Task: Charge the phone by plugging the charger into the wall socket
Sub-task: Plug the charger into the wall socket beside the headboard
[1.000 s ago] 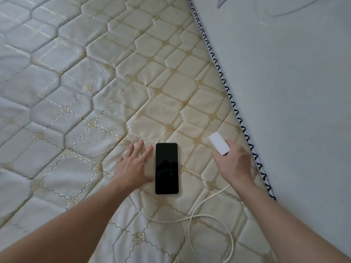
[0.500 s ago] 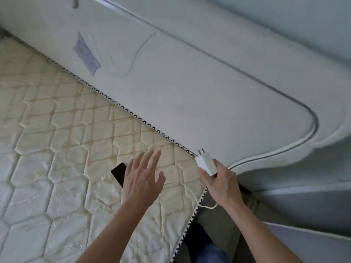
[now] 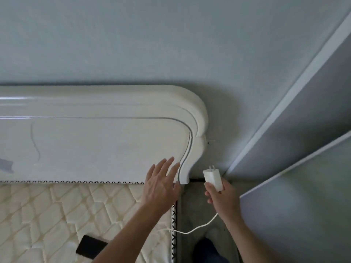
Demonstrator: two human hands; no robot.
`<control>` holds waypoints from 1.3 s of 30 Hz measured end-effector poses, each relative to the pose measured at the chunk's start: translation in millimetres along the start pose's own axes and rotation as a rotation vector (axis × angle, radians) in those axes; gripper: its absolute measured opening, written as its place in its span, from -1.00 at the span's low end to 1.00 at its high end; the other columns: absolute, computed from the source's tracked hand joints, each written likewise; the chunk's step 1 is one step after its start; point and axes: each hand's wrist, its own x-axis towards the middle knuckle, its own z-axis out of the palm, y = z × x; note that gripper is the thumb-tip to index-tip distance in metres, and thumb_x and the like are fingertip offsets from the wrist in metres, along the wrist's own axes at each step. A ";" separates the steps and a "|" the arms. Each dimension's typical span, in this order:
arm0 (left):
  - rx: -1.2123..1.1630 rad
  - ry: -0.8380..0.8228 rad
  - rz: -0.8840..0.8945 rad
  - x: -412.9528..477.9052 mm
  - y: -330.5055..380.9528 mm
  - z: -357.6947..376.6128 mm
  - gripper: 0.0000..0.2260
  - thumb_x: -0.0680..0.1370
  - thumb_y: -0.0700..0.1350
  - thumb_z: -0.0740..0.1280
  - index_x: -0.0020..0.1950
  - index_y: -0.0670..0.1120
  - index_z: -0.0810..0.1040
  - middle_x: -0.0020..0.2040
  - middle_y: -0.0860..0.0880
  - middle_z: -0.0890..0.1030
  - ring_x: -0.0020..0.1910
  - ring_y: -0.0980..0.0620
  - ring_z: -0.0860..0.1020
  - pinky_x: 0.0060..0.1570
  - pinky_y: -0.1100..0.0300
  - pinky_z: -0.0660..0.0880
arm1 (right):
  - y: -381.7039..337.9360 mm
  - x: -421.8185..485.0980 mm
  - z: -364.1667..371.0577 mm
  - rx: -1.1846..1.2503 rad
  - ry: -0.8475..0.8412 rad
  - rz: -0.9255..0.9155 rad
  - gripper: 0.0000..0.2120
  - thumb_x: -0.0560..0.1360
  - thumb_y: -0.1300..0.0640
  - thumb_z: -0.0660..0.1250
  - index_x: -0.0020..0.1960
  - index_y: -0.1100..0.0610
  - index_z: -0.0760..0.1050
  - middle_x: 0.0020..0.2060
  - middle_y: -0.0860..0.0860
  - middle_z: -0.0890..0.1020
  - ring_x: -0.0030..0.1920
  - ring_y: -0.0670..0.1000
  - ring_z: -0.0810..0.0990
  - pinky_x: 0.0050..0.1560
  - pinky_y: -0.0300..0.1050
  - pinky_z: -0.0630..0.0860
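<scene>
A person's two bare forearms reached forward over the corner of a bed. The right hand (image 3: 221, 198) was closed around a small white rectangular charger block (image 3: 212, 178), held upright with its two metal prongs pointing up toward a pale blue-grey wall (image 3: 171, 44). A thin white cable (image 3: 197, 229) hung from below that hand, sagged across a strip of grey floor (image 3: 191, 205) beside the bed, and ran back onto the bed, where it disappeared behind the left forearm.

The left hand (image 3: 161, 186) held nothing. Its palm faced down and its fingers were spread wide, hovering in front of the lower right end of a glossy white curved headboard (image 3: 95, 145).

A black rectangular phone (image 3: 90, 247) lay flat, screen dark, on a cream quilted mattress (image 3: 47, 215) near the bottom of the view, partly covered by the left forearm and well apart from the charger block.

A small white plate with dark marks (image 3: 209, 142) sat on the wall just right of the headboard's edge, above the charger block; it was too small to tell whether it was the wall socket. The mattress edge carried black-and-white zigzag piping (image 3: 173, 224).
</scene>
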 end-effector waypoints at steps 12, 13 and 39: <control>0.168 -0.092 0.176 84.7 24.0 46.1 -0.32 0.46 -0.09 0.38 0.56 -0.01 0.24 0.64 -0.08 0.03 0.60 -0.09 0.03 0.50 -0.19 0.19 | 34.9 87.0 -12.7 0.053 0.050 0.104 -0.93 0.48 0.09 0.41 -0.14 -0.04 0.53 -0.35 0.02 0.69 -0.38 -0.02 0.66 -0.39 -0.15 0.58; 0.193 -0.090 0.198 89.3 23.4 48.5 -0.31 0.45 -0.11 0.38 0.56 -0.01 0.24 0.64 -0.09 0.01 0.61 -0.09 0.01 0.50 -0.19 0.20 | 37.0 92.8 -11.0 0.048 0.050 0.100 -0.93 0.48 0.10 0.41 -0.11 -0.04 0.53 -0.34 0.02 0.69 -0.36 -0.01 0.67 -0.41 -0.20 0.56; 0.437 0.317 0.259 127.8 -11.8 107.4 -0.08 0.50 0.16 0.42 0.62 0.04 -0.14 0.58 -0.03 -0.39 0.59 -0.06 -0.25 0.54 -0.21 -0.10 | 121.7 227.3 54.3 -0.144 0.091 -0.046 -0.67 0.48 -0.14 0.28 0.13 0.04 0.53 -0.18 -0.01 0.70 -0.21 0.00 0.69 -0.12 -0.11 0.57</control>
